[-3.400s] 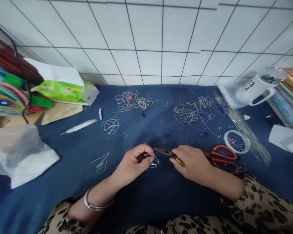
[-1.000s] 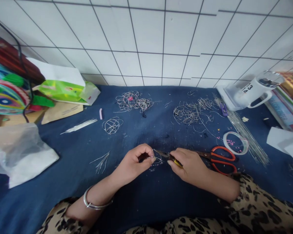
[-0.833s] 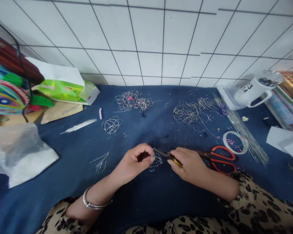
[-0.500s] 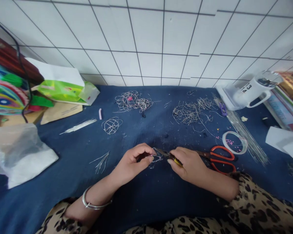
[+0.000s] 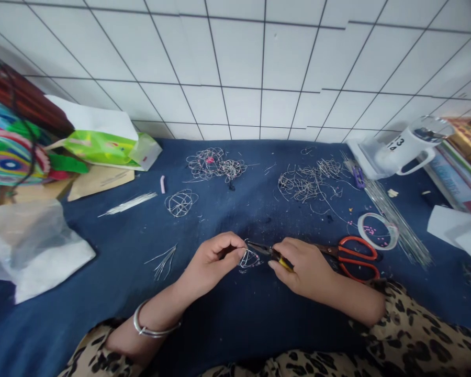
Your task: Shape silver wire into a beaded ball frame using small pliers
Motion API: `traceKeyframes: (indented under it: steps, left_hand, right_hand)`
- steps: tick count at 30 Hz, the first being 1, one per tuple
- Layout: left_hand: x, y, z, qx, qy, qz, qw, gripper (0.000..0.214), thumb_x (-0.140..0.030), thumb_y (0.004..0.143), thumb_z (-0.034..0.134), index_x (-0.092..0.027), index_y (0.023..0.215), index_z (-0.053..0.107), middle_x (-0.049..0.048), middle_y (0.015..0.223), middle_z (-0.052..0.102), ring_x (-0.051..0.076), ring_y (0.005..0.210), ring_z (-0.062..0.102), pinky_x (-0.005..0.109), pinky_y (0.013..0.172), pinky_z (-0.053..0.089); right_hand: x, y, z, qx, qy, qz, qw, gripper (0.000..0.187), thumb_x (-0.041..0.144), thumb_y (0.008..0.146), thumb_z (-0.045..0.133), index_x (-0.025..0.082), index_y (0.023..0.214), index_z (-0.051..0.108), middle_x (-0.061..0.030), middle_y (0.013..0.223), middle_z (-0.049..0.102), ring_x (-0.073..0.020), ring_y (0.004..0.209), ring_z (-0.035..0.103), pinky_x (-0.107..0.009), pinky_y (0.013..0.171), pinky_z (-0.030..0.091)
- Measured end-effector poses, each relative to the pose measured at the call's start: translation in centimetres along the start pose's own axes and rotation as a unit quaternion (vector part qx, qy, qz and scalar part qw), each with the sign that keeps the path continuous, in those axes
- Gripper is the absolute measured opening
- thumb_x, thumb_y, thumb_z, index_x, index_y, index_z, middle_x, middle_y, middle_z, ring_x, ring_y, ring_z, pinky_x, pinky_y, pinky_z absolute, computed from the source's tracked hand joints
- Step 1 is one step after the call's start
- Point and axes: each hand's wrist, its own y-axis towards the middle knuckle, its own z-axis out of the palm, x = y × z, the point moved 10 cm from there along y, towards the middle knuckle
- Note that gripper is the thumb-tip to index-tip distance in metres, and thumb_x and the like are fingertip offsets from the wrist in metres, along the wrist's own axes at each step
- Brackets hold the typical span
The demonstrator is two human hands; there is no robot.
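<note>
My left hand [image 5: 219, 259] pinches a small bent-wire piece [image 5: 251, 258] between thumb and fingertips; its thin loops hang out to the right, with tiny pinkish spots on them. In my right hand [image 5: 300, 262] is a pair of pliers [image 5: 262, 248], yellow grip wrapped by the fingers. The plier jaws point left and lie at the upper edge of the wire piece; whether they clamp a wire is too small to tell. Red-handled scissors [image 5: 357, 250] lie just right of my right hand. A round wire frame [image 5: 181, 203] rests on the blue cloth beyond my left hand.
Tangled wire heaps [image 5: 308, 180] and a beaded wire cluster [image 5: 215, 163] lie toward the wall. At right are a tape-like ring [image 5: 361, 226] around pink beads, straight wires [image 5: 406, 230] and a white mug [image 5: 410, 146]. Short wires [image 5: 165, 263] and a plastic bag [image 5: 51, 262] sit left.
The wire piece has turned in my left fingers, and its loops now hang lower. The plier tips have shifted slightly left, nearer the left fingertips.
</note>
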Motion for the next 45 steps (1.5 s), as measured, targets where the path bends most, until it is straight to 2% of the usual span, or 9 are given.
traceKeyframes:
  steps: [7, 12, 15, 18, 20, 24, 29, 35, 45]
  left_hand:
    - [0.2, -0.1, -0.6, -0.034, 0.025, 0.0, 0.999, 0.011, -0.023, 0.085, 0.052, -0.014, 0.081, 0.057, 0.002, 0.078, 0.053, 0.011, 0.066, 0.046, 0.023, 0.06, 0.038]
    - [0.0, 0.0, -0.8, -0.041, 0.05, 0.005, 0.998, 0.009, -0.021, 0.085, 0.052, -0.014, 0.081, 0.056, 0.0011, 0.076, 0.052, 0.01, 0.065, 0.044, 0.022, 0.06, 0.037]
    - [-0.2, 0.0, -0.7, -0.039, 0.051, 0.007, 0.998, 0.01, -0.022, 0.085, 0.051, -0.014, 0.079, 0.056, 0.0011, 0.075, 0.052, 0.011, 0.066, 0.045, 0.023, 0.061, 0.037]
    - [-0.4, -0.1, -0.6, -0.038, 0.052, 0.016, 0.998, 0.01, -0.022, 0.085, 0.051, -0.015, 0.08, 0.056, 0.001, 0.075, 0.052, 0.011, 0.065, 0.044, 0.023, 0.06, 0.037]
    - [-0.5, -0.2, -0.4, -0.037, 0.057, 0.023, 0.997, 0.01, -0.022, 0.085, 0.051, -0.015, 0.08, 0.056, 0.0008, 0.075, 0.052, 0.011, 0.065, 0.044, 0.023, 0.06, 0.037]
    - [-0.5, -0.5, 0.1, -0.035, 0.059, 0.032, 0.997, 0.011, -0.022, 0.086, 0.05, -0.016, 0.08, 0.056, 0.0009, 0.075, 0.053, 0.011, 0.067, 0.046, 0.024, 0.062, 0.038]
    - [-0.8, -0.8, 0.7, -0.034, 0.054, 0.044, 0.997, 0.01, -0.022, 0.086, 0.05, -0.016, 0.081, 0.056, 0.0018, 0.077, 0.054, 0.012, 0.069, 0.049, 0.024, 0.064, 0.04]
    - [-1.2, -1.0, 1.2, -0.048, 0.04, 0.049, 0.997, 0.01, -0.02, 0.085, 0.05, -0.015, 0.078, 0.056, 0.0013, 0.073, 0.054, 0.012, 0.068, 0.049, 0.024, 0.063, 0.04]
    - [-1.2, -1.1, 1.4, -0.056, 0.018, 0.044, 0.997, 0.012, -0.021, 0.086, 0.05, -0.015, 0.077, 0.055, 0.0011, 0.073, 0.054, 0.012, 0.069, 0.05, 0.025, 0.068, 0.041]
  right_hand:
    - [0.3, -0.2, -0.4, -0.003, -0.008, 0.0, 1.0, 0.021, 0.029, 0.081, 0.05, 0.016, 0.097, 0.055, -0.0063, 0.089, 0.057, -0.0186, 0.085, 0.051, -0.032, 0.077, 0.043]
    - [-0.7, 0.2, -1.9, -0.052, -0.024, 0.029, 0.998, 0.026, 0.031, 0.082, 0.049, 0.015, 0.101, 0.054, -0.0086, 0.092, 0.056, -0.0201, 0.087, 0.05, -0.035, 0.079, 0.042]
    - [-1.1, 0.7, -2.0, -0.036, -0.072, 0.041, 0.996, 0.03, 0.035, 0.081, 0.051, 0.015, 0.102, 0.056, -0.0109, 0.098, 0.055, -0.025, 0.095, 0.047, -0.041, 0.083, 0.039]
    - [-0.4, 1.0, -2.4, -0.033, -0.1, 0.025, 0.994, 0.039, 0.042, 0.078, 0.055, 0.015, 0.107, 0.056, -0.0128, 0.109, 0.052, -0.0309, 0.108, 0.04, -0.047, 0.088, 0.034]
    - [0.6, 1.2, -2.9, -0.057, -0.083, 0.005, 0.995, 0.039, 0.042, 0.077, 0.056, 0.016, 0.106, 0.057, -0.0115, 0.11, 0.053, -0.0304, 0.111, 0.038, -0.047, 0.091, 0.031]
    - [3.1, 1.5, -3.4, -0.1, 0.008, -0.042, 0.994, 0.021, 0.035, 0.08, 0.053, 0.018, 0.089, 0.061, -0.0049, 0.088, 0.058, -0.0202, 0.091, 0.048, -0.038, 0.084, 0.036]
    - [4.1, 1.7, -3.3, -0.146, 0.052, -0.048, 0.987, 0.008, 0.024, 0.078, 0.053, 0.018, 0.079, 0.059, -0.0027, 0.079, 0.057, -0.0179, 0.085, 0.048, -0.035, 0.079, 0.037]
    - [3.9, 1.4, -3.3, -0.176, 0.058, -0.037, 0.982, 0.006, 0.019, 0.078, 0.051, 0.018, 0.076, 0.056, -0.0018, 0.074, 0.056, -0.0161, 0.079, 0.05, -0.033, 0.075, 0.037]
    - [3.7, 1.4, -3.1, -0.177, 0.081, -0.031, 0.98, 0.006, 0.013, 0.074, 0.05, 0.018, 0.072, 0.054, 0.0003, 0.069, 0.054, -0.014, 0.074, 0.05, -0.031, 0.073, 0.036]
